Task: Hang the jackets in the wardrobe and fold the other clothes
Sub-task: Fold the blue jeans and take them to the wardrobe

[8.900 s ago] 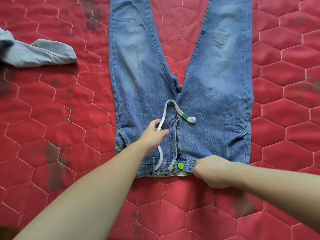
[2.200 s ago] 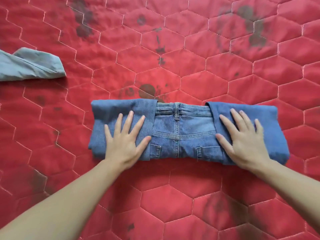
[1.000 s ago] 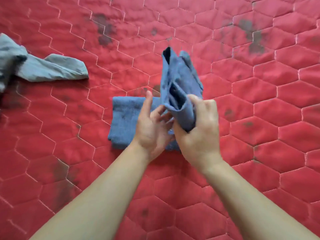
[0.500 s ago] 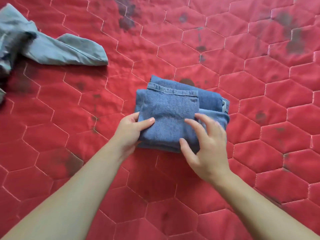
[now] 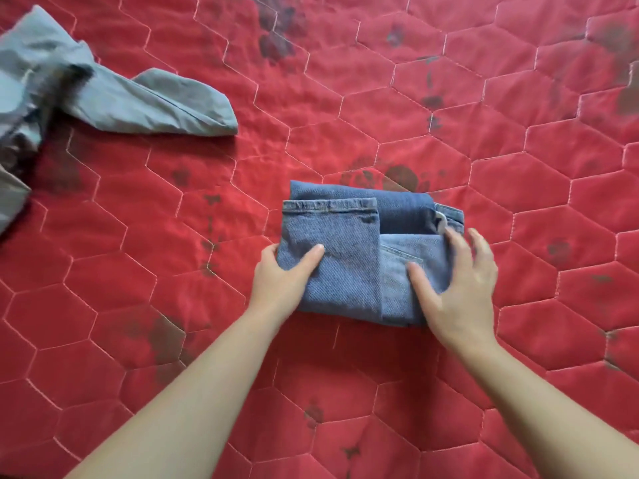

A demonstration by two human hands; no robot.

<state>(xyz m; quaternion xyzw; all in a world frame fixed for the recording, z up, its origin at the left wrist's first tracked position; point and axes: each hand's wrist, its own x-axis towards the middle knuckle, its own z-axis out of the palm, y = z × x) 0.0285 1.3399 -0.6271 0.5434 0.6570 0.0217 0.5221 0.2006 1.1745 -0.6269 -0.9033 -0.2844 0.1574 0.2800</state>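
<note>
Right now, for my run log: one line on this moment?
jeans: folded, on red quilt | left hand: grips jeans | right hand: open | grey garment: unfolded

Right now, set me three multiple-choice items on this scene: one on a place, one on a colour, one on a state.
1. Where does the grey garment lie, seen from the jeans?
A. far left
B. near right
C. on top of them

2. What colour is the quilted cover?
A. green
B. red
C. white

3. What state are the jeans in?
A. spread flat, full length
B. hung up
C. folded into a compact bundle

Answers: 1 A, it sprawls at the upper left corner. 2 B, red hexagon stitching fills the view. 3 C, the left hand grips one side, the right hand touches the other.
</note>
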